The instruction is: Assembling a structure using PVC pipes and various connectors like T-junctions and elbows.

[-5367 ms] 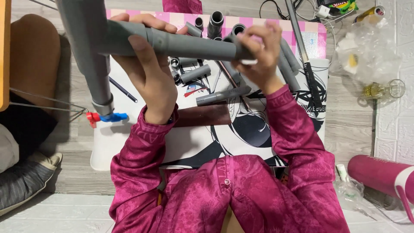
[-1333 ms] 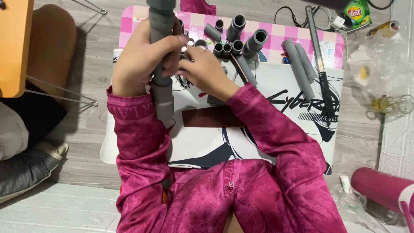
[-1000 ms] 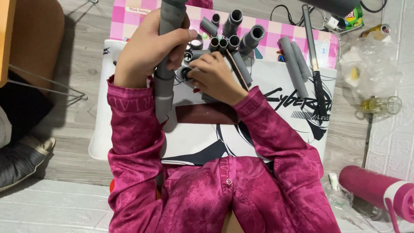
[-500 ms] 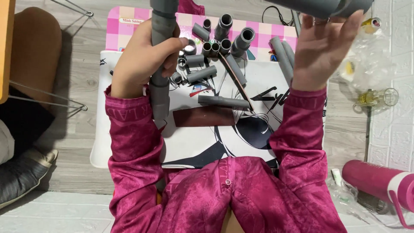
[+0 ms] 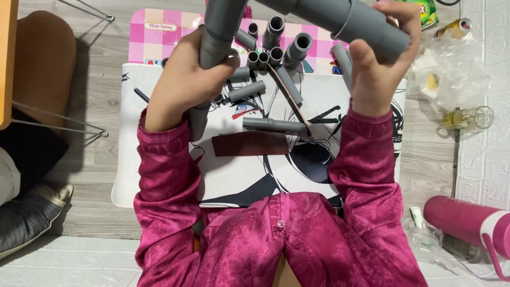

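My left hand (image 5: 186, 85) grips a grey plastic pipe (image 5: 215, 37) that runs from the top edge down past my wrist. My right hand (image 5: 380, 64) holds a thicker grey pipe with a coupling (image 5: 340, 18), raised near the top right and slanting across the view. Both pipes meet close to the top edge, above a white printed mat (image 5: 239, 180). Below them lie several short grey pipe pieces (image 5: 265, 53), a longer grey pipe (image 5: 273, 125) and a dark brown strip (image 5: 249, 143).
A pink checked mat (image 5: 159, 32) lies under the far end of the white mat. A pink bottle (image 5: 467, 220) lies at the lower right. Clear plastic bags (image 5: 451, 64) and a glass bottle (image 5: 467, 117) sit at the right. A brown cushion (image 5: 42, 69) is at the left.
My right hand left the small pieces on the mat, rose to the upper right and took hold of the thick pipe. My left hand keeps its pipe.
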